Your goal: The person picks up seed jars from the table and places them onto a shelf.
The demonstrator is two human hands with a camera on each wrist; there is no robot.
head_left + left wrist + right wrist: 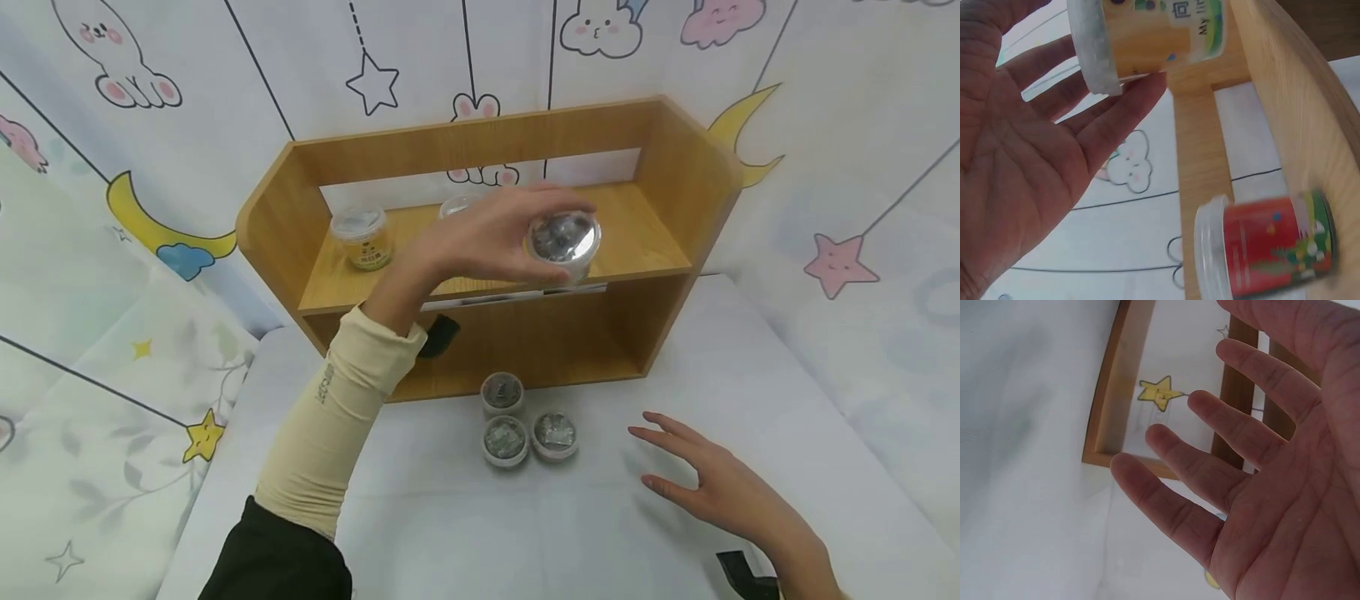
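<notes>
My left hand [498,233] grips a small plastic jar [566,242] by its sides, over the front of the upper shelf board [645,225]. The jar has a shiny silver top in the head view; its orange-yellow printed label shows in the left wrist view. A red-labelled jar [1266,247] stands on the wooden shelf near that hand. Over the white table, right of a group of three lidded jars [555,435], hovers my right hand [720,483], fingers spread and holding nothing.
On the upper board's left side stands a yellow-labelled jar [363,239]. The left forearm crosses in front of the two-tier wooden shelf [480,146] and covers part of its lower compartment. A cartoon-print cloth [847,167] hangs behind the white tabletop [450,517].
</notes>
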